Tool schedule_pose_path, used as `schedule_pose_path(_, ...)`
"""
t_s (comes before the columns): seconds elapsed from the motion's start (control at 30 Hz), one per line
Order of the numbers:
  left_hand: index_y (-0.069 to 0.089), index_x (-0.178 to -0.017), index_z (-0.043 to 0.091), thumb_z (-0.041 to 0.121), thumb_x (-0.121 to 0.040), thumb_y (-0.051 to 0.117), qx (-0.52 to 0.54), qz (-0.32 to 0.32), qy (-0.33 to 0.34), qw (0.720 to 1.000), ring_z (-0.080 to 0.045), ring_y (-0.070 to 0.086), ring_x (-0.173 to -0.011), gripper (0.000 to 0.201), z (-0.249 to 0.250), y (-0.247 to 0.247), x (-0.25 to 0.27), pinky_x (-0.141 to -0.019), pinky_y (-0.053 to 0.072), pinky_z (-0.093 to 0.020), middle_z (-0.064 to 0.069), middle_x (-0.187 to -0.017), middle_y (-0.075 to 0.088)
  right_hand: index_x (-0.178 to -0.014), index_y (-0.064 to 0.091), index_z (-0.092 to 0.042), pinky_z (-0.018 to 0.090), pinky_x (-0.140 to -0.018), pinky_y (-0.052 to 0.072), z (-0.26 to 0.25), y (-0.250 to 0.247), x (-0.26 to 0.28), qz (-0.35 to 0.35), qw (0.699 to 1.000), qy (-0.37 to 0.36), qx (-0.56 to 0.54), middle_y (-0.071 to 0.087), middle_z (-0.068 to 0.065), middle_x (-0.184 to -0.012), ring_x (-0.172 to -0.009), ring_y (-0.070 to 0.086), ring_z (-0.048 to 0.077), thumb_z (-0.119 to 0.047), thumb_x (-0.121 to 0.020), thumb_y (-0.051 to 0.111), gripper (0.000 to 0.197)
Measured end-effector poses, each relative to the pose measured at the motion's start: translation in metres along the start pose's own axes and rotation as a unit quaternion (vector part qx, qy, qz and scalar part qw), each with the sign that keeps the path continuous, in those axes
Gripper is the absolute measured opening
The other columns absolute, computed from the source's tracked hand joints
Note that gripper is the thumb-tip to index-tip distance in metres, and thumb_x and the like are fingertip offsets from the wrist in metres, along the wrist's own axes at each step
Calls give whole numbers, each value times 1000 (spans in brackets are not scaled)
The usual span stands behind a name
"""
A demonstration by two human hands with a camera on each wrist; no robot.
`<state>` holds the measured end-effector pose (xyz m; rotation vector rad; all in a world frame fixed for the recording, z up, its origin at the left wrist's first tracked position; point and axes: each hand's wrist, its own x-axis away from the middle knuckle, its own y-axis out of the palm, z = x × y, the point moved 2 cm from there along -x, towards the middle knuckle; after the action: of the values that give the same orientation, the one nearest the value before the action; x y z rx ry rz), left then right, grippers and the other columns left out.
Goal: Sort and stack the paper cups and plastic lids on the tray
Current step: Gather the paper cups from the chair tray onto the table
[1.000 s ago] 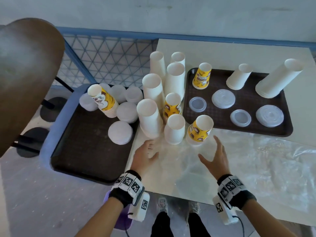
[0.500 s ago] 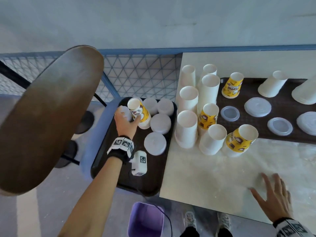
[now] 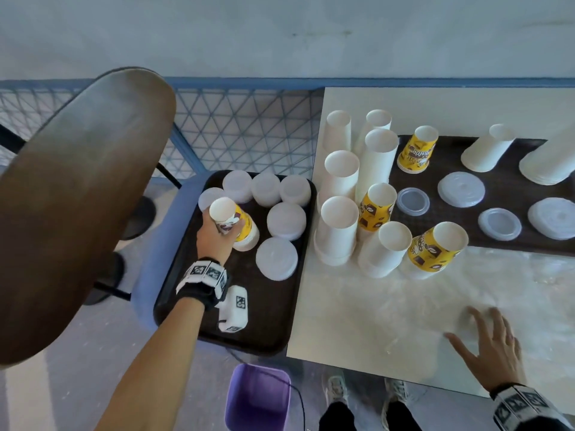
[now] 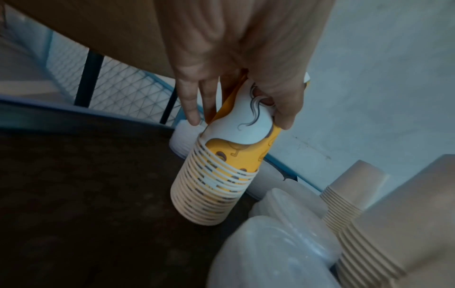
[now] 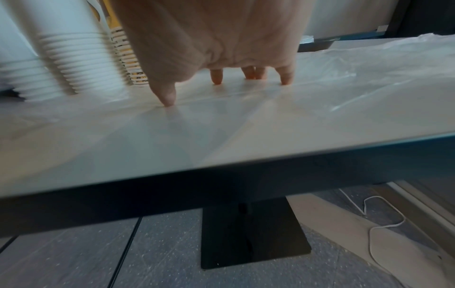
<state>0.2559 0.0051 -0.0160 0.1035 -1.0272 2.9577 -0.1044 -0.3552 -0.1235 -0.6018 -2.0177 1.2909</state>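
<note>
on the dark brown tray (image 3: 186,293), white lid stacks (image 3: 277,259) surround a yellow cup stack (image 3: 238,227) printed with brown beans and a white swirl. right of that tray, plain white cup stacks (image 3: 337,231) and a cream table (image 3: 373,321).

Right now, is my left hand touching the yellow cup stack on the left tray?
Touching. The left wrist view shows the left hand wrapped round the yellow cup stack, fingers on one side, thumb on the other.

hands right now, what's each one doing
left hand: grips the stack of yellow printed cups on the left tray.
right hand: open, fingertips on the table.
</note>
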Motion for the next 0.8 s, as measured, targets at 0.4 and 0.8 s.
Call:
schedule_pose_path(0.4,43,-124,12,8,-63,84,55,4,-85,995,-17,55,-103,73,-69,-38,90,-94,44,-32,0,-111,57,-136,38,-17,56,-110,20,-7,0,0,7,1000,17,4,22,23,-150,-139,20,40,-95,-52,10,118)
schedule_pose_path(0.8,35,-137,10,12,-68,81,67,38,-175,982,-32,48,-124,83,-86,-1,106,-106,33,-37,-14,-133,53,-141,34,-17,52,-114,15,-7,-4,-1,-11,1000,20,14,15,19,-154,-142,12,35,-49,-77,63,77)
